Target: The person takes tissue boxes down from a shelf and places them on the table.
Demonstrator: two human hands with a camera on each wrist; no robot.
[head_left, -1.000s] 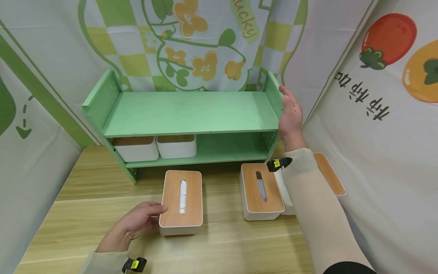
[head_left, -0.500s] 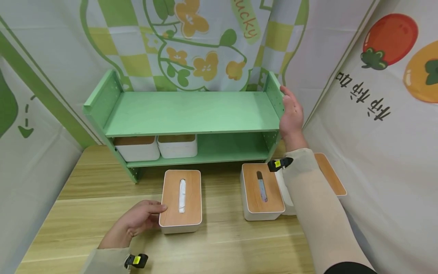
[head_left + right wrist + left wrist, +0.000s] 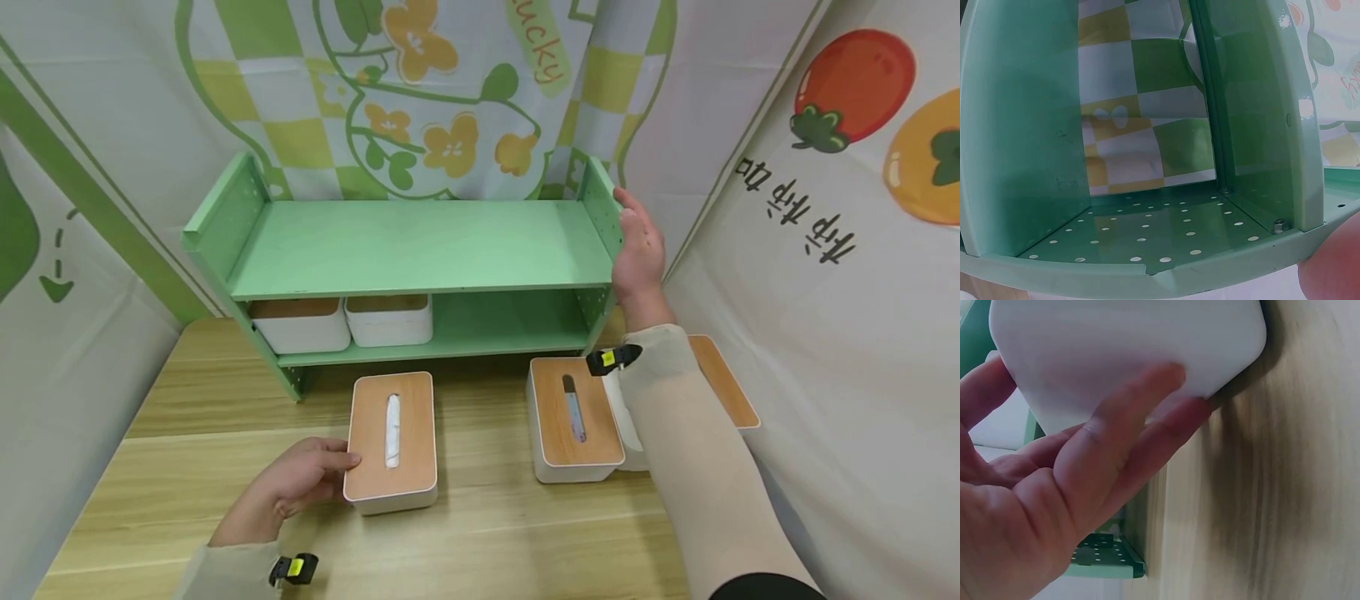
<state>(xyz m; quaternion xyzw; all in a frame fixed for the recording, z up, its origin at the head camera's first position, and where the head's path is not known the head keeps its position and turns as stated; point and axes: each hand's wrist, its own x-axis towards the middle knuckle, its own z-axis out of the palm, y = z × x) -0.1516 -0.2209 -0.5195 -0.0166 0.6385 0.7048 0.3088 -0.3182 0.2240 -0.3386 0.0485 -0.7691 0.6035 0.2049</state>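
Observation:
My left hand (image 3: 300,477) holds a white tissue box (image 3: 412,425) by its left side, the thumb on the edge of its wood-look lid. White tissue shows in the lid's slot. From the left wrist view, the fingers (image 3: 1100,447) lie against the white wall of the box, near its lower edge. My right hand (image 3: 640,250) rests with extended fingers along the outer right side of a green two-tier shelf (image 3: 420,242). Only a blurred bit of that hand enters the right wrist view, beside the perforated side panel (image 3: 1141,240).
Two white boxes (image 3: 303,333) with wood-look lids occupy the lower tier's left half. Another tissue box (image 3: 551,417) stands on the wooden table (image 3: 480,542) at front right. More boxes, including one with a wood-look lid (image 3: 723,383), are partly hidden behind my right forearm.
The tissue box at my left hand has shifted slightly left and turned a little, the left hand moving with it. My right hand and the shelf look unmoved.

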